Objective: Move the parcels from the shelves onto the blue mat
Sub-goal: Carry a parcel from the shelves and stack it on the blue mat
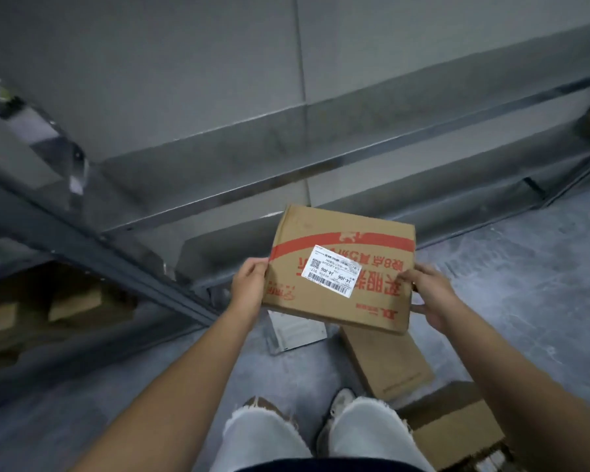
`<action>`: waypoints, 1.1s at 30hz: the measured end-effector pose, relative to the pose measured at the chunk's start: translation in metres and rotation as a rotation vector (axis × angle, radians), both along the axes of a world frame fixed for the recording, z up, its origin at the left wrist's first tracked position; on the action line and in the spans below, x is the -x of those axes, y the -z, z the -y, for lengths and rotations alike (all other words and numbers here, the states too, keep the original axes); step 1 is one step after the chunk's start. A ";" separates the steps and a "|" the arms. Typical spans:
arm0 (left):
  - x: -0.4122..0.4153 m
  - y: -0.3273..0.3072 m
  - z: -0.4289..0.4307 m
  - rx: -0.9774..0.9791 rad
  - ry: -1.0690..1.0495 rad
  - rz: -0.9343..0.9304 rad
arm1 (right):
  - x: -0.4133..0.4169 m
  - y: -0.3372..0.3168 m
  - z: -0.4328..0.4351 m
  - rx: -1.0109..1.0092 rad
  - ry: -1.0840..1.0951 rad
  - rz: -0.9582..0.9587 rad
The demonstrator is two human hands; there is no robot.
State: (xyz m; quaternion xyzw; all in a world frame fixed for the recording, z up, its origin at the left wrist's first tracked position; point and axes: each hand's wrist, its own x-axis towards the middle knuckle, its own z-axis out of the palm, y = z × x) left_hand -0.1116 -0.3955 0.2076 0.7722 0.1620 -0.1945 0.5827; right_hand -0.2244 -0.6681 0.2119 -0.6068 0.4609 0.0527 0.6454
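A flat brown cardboard parcel [341,267] with red print and a white barcode label is held in the air in front of me. My left hand [249,287] grips its left edge and my right hand [430,294] grips its right edge, thumb on top and fingers underneath. It hovers just in front of the grey metal shelf [218,195], whose near levels look bare. No blue mat is in view.
On the grey floor below lie a white parcel [297,332], a brown box [385,362] and another brown box [457,430] at the lower right. More cardboard boxes [72,301] sit on a low shelf at the left. My shoes and legs stand at the bottom centre.
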 end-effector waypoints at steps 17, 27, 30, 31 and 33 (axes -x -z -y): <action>0.209 -0.032 -0.406 0.102 -0.851 0.140 | -0.031 -0.047 -0.414 0.119 -0.802 0.210; 0.339 -0.040 -0.565 0.063 -1.348 0.154 | -0.013 -0.072 -0.661 0.006 -1.246 0.293; 0.351 -0.039 -0.596 0.063 -1.452 0.166 | -0.022 -0.067 -0.721 -0.030 -1.358 0.247; 0.352 -0.039 -0.607 0.054 -1.493 0.166 | -0.026 -0.065 -0.740 -0.038 -1.396 0.241; 0.351 -0.038 -0.630 0.028 -1.559 0.152 | -0.036 -0.061 -0.780 -0.061 -1.476 0.240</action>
